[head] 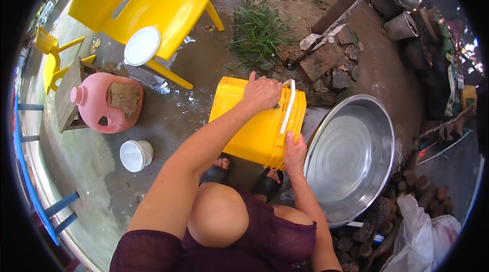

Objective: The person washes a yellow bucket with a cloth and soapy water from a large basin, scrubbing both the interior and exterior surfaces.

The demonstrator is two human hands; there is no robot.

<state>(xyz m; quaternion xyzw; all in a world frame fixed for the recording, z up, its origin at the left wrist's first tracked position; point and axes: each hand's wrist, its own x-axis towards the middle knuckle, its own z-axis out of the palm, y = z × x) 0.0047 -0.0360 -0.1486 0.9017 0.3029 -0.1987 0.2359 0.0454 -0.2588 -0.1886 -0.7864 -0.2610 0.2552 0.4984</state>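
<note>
A yellow plastic bucket [244,126] lies tilted on its side in front of my knees, its ribbed rim turned right towards the basin. Its surface looks wet. My left hand [263,91] presses on the bucket's upper wall with curled fingers, beside the white handle [289,109]. Something small and dark shows under those fingers; I cannot tell what it is. My right hand [295,153] grips the bucket's ribbed rim, thumb outside and the other fingers mostly hidden. Close to the right of it stands a large metal basin [344,153] holding clear water.
A yellow plastic chair [153,8] bears a white lid [142,45]. Left are a cut pink jug [99,100] on a low wooden stool [68,100] and a small white tub [133,156]. Stacked logs [382,214] and a plastic bag [416,237] lie right. The concrete ground is wet.
</note>
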